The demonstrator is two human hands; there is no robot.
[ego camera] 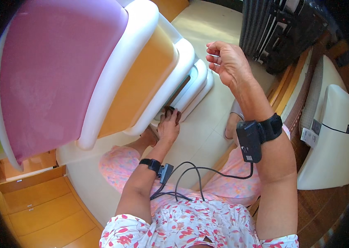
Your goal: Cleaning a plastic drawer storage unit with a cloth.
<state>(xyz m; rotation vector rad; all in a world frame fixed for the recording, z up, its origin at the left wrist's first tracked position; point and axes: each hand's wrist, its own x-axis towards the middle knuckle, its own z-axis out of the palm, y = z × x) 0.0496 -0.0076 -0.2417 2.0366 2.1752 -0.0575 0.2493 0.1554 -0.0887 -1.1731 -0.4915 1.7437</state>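
A tall plastic drawer unit with white rims stands before me, with a purple drawer front (60, 68) and an orange drawer front (140, 80). My left hand (169, 125) is at the near end of a low compartment with a pale blue edge, its fingers on a small dark brown thing (178, 116) that I cannot make out. My right hand (228, 63) is raised to the right of the unit above the floor, fingers curled and apart, with nothing seen in it. Black straps with small devices (248, 142) and cables are on both forearms.
A dark ribbed suitcase (258, 28) stands at the upper right. Cream cushion-like items (329, 139), one bearing a tag, lie at the right by a wooden edge. Wooden drawers (44, 201) are at the lower left. My feet rest on the pale tiled floor (205, 136).
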